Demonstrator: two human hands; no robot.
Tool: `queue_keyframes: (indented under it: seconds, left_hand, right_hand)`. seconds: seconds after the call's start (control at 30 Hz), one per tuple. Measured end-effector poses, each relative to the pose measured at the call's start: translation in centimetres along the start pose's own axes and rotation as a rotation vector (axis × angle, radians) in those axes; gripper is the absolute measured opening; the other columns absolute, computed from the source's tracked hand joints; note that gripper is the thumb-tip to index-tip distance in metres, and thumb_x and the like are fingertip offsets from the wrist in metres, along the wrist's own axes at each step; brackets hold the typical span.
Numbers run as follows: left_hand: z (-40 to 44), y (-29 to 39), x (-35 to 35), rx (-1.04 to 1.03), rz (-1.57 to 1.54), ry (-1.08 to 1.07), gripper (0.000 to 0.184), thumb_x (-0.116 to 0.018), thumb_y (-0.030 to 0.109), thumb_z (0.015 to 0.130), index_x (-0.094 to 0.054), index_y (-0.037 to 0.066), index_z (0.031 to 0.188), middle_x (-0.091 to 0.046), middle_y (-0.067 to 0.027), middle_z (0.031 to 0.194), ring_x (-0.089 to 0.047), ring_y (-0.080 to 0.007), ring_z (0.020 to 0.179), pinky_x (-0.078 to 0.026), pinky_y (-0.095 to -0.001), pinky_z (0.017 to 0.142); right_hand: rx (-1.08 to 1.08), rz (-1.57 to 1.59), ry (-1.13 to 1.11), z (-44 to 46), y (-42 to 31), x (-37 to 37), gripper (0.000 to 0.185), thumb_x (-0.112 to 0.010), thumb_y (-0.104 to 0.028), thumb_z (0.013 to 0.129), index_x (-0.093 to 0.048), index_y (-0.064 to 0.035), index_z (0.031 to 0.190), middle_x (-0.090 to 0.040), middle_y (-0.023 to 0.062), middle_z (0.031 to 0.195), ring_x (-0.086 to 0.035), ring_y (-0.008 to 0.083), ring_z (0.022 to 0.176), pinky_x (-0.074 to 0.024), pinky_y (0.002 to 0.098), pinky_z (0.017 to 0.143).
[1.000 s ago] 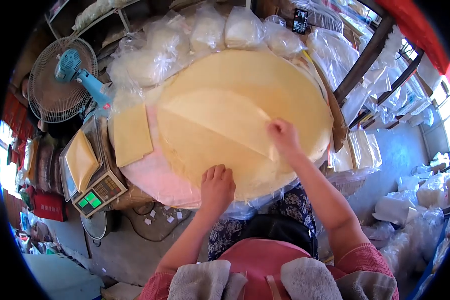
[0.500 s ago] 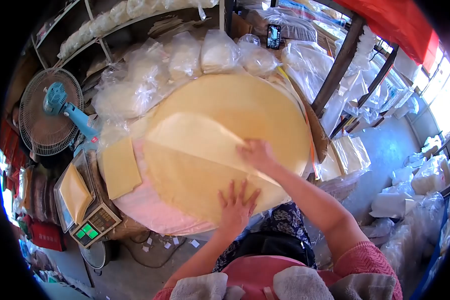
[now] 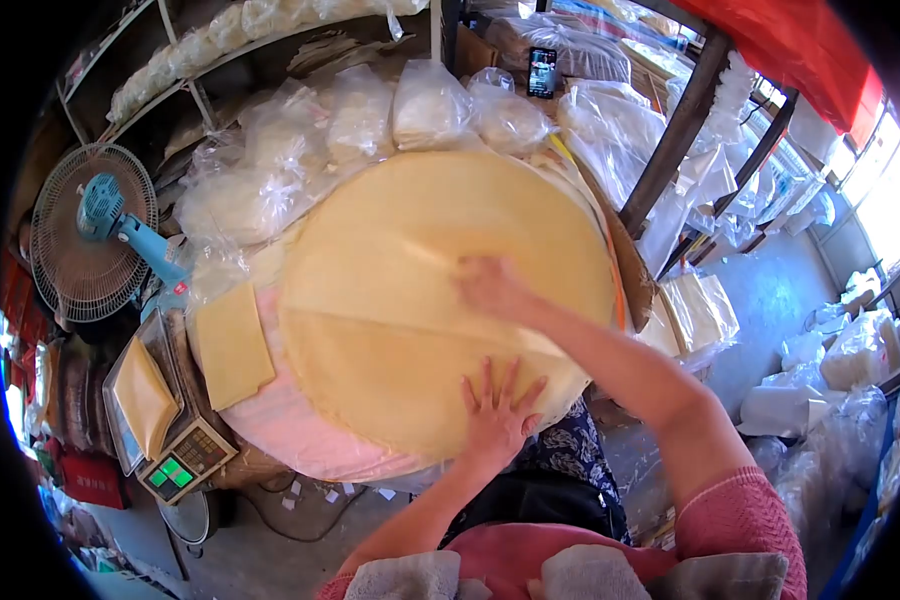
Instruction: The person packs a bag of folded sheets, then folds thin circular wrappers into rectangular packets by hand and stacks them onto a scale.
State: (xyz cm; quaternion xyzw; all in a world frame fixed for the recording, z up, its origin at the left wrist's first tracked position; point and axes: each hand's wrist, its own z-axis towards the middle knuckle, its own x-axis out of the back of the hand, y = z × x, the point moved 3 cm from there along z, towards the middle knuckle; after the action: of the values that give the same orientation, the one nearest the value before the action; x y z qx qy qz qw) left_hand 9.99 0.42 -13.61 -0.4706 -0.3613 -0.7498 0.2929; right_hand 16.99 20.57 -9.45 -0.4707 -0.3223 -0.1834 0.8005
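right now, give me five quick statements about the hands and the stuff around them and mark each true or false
1. The left hand rests with fingers spread on the round yellow sheet. True.
2. The fan stands beyond the scale, on the left side of the picture. True.
3. The scale is to the right of the round yellow sheet. False: it is to the left.
4. Only one hand is in view. False: the right hand, blurred, is in view too, over the sheet.
5. A phone is beyond the round yellow sheet. True.
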Motion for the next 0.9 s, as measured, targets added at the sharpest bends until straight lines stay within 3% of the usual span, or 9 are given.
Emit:
queue_keyframes:
  seconds: [0.1, 0.23, 0.3, 0.33, 0.43, 0.53, 0.67, 0.73, 0.9]
  left_hand:
    - [0.2, 0.2, 0.3, 0.008, 0.013, 0.019, 0.053, -0.051, 0.042, 0.089, -0.042, 0.030, 0.139, -0.023, -0.0154, 0.152, -0.018, -0.0482, 0.137, -0.015, -0.0724, 0.101]
    - [1.5, -1.7, 1.0, -0.002, -0.110, -0.017, 0.047, -0.055, 0.029, 0.087, -0.050, 0.020, 0.132, -0.039, -0.0196, 0.142, -0.029, -0.0454, 0.132, -0.022, -0.0651, 0.104]
    - [3.5, -7.2, 2.2, 0.197, -0.446, 0.201, 0.045, -0.058, 0.017, 0.083, -0.053, 0.006, 0.126, -0.048, -0.0244, 0.131, -0.035, -0.0434, 0.128, -0.028, -0.0558, 0.105]
    - [4.8, -9.9, 3.5, 0.260, -0.142, 0.380, 0.048, -0.060, 0.009, 0.080, -0.050, -0.003, 0.125, -0.046, -0.0279, 0.130, -0.037, -0.0439, 0.126, -0.030, -0.0508, 0.106]
    - [8.1, -15.5, 5.7, 0.491, -0.126, 0.470, 0.071, -0.057, 0.033, 0.088, -0.028, -0.003, 0.142, -0.020, -0.0280, 0.149, -0.017, -0.0475, 0.137, -0.018, -0.0541, 0.111]
    - [8.9, -15.7, 4.0, 0.572, 0.103, 0.176, 0.077, -0.053, 0.045, 0.090, -0.022, 0.005, 0.147, -0.012, -0.0257, 0.153, -0.010, -0.0506, 0.138, -0.010, -0.0614, 0.110]
    - [8.3, -14.8, 4.3, 0.551, 0.144, 0.026, 0.076, -0.051, 0.050, 0.089, -0.022, 0.011, 0.148, -0.013, -0.0202, 0.154, -0.009, -0.0483, 0.140, -0.008, -0.0649, 0.108]
    - [8.9, -14.6, 4.5, 0.559, 0.143, -0.013, 0.075, -0.051, 0.050, 0.089, -0.024, 0.013, 0.148, -0.014, -0.0189, 0.155, -0.009, -0.0479, 0.140, -0.009, -0.0646, 0.108]
    - [12.6, -16.8, 1.8, 0.612, -0.119, -0.099, 0.068, -0.045, 0.053, 0.091, -0.029, 0.017, 0.147, -0.022, -0.0189, 0.152, -0.011, -0.0508, 0.138, -0.008, -0.0684, 0.106]
  right_hand:
    - [-0.374, 0.012, 0.208, 7.4, -3.9, 8.5, 0.019, -0.055, -0.020, 0.082, -0.064, -0.0067, 0.093, -0.065, 0.0182, 0.083, -0.064, 0.0354, 0.073, -0.0499, 0.0431, 0.068]
    - [-0.224, -0.067, 0.149, 8.6, -6.3, 10.7, 0.020, -0.057, -0.019, 0.080, -0.064, -0.0066, 0.094, -0.065, 0.0206, 0.088, -0.065, 0.0338, 0.081, -0.0502, 0.0429, 0.071]
    - [-0.226, -0.123, 0.067, 7.6, -6.8, 9.9, 0.026, -0.062, -0.024, 0.080, -0.065, -0.0056, 0.097, -0.066, 0.0205, 0.089, -0.066, 0.0323, 0.086, -0.0505, 0.0422, 0.074]
    - [-0.260, -0.105, 0.038, 7.2, -6.6, 9.5, 0.030, -0.064, -0.027, 0.079, -0.066, -0.0050, 0.099, -0.066, 0.0183, 0.085, -0.066, 0.0298, 0.081, -0.0503, 0.0406, 0.072]
    - [-0.350, -0.048, -0.020, 6.7, -5.9, 8.6, 0.042, -0.071, -0.035, 0.078, -0.066, -0.0029, 0.104, -0.067, 0.0139, 0.079, -0.065, 0.0248, 0.074, -0.0504, 0.0369, 0.068]
    - [-0.329, -0.052, 0.091, 7.6, -3.3, 8.0, 0.051, -0.073, -0.038, 0.076, -0.065, 0.0006, 0.108, -0.068, 0.0144, 0.083, -0.065, 0.0240, 0.075, -0.0513, 0.0355, 0.071]
    - [-0.305, -0.057, 0.554, 12.7, 1.7, 16.4, 0.044, -0.072, -0.035, 0.078, -0.067, 0.0042, 0.097, -0.069, 0.0132, 0.082, -0.066, 0.0206, 0.071, -0.0538, 0.0356, 0.065]
    - [-0.413, 0.323, 0.543, 11.9, -2.1, 22.2, 0.030, -0.072, -0.028, 0.082, -0.069, -0.0001, 0.093, -0.069, 0.0093, 0.079, -0.064, 0.0124, 0.067, -0.0528, 0.0297, 0.063]
    - [-0.282, 0.253, 0.426, 10.8, -2.6, 19.3, 0.030, -0.075, -0.027, 0.080, -0.070, -0.0002, 0.092, -0.069, 0.0057, 0.081, -0.063, 0.0114, 0.067, -0.0507, 0.0276, 0.064]
